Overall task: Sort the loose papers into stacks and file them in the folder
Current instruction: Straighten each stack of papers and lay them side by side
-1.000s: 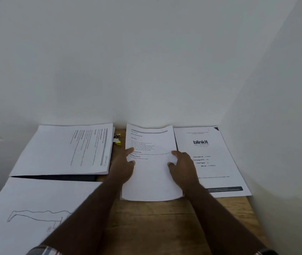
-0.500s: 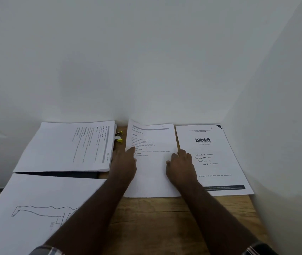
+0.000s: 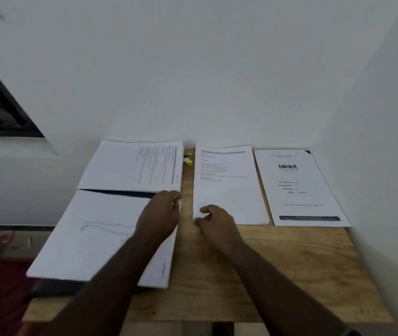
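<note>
Papers lie in four separate stacks on the worktop, seemingly grouped by kind. The left hand hovers, fingers loose and grasping nothing, over the right edge of the near-left drawing stack; the right hand, loosely curled and empty, sits at the near-left corner of the middle text stack. Far left lies a sideways-text stack, far right the blinkit stack.

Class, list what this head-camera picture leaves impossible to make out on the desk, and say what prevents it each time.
- Folder: only a dark sliver shows; the text stack and the drawing stack cover it.
- Drawing: the left hand and forearm hide part.
- Yellow object: mostly behind the text stack, too small to identify.
- Body print on the middle sheet and blinkit sheet: too small.
- Left fingertips: motion blur.
- Right hand: contact with the middle sheet unclear.
</note>
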